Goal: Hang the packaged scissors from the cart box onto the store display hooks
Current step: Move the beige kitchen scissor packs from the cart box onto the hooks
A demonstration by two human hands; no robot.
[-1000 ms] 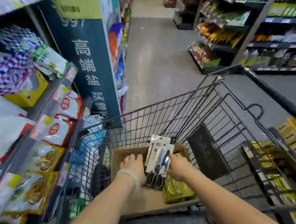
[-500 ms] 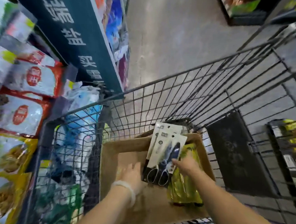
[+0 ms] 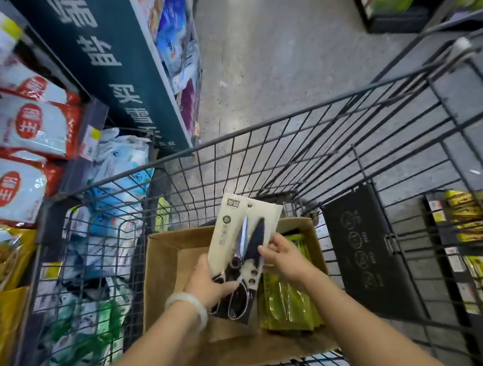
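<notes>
On the far left, shelf stock: glossy red-and-white pouches (image 3: 24,125) above crinkled yellow bags (image 3: 4,259), soft film, stacked flat. Next, a dark teal sign panel (image 3: 108,63) with pale characters, rigid and matte.

Centre, a wire cart (image 3: 261,159) of thin dark rods held an open cardboard box (image 3: 169,272), brown, corrugated, flaps raised. Above the box, lifted off its floor, was the packaged scissors (image 3: 244,247): a cream backing card, flat and stiff, with a hang slot near its upper edge, carrying steel blades and dark looped handles. More than one card may have been stacked; this could not be told.

Left hand (image 3: 210,286), pale bangle (image 3: 190,306) at the wrist, gripped the lower card, fingers curled round the handle end. Right hand (image 3: 284,256) pinched the card's right edge near the blades, thumb and fingertips closed on it.

Handling, as judged: moderately weighty at the handle end, card bendable at its top, film likely slick. Best held low by the handles, leaving the slot free for the hook.

Right of the scissors, shiny green-gold packets (image 3: 287,299) lay in the box. Further right, a black plastic cart flap (image 3: 371,251). No display hooks were in view.
</notes>
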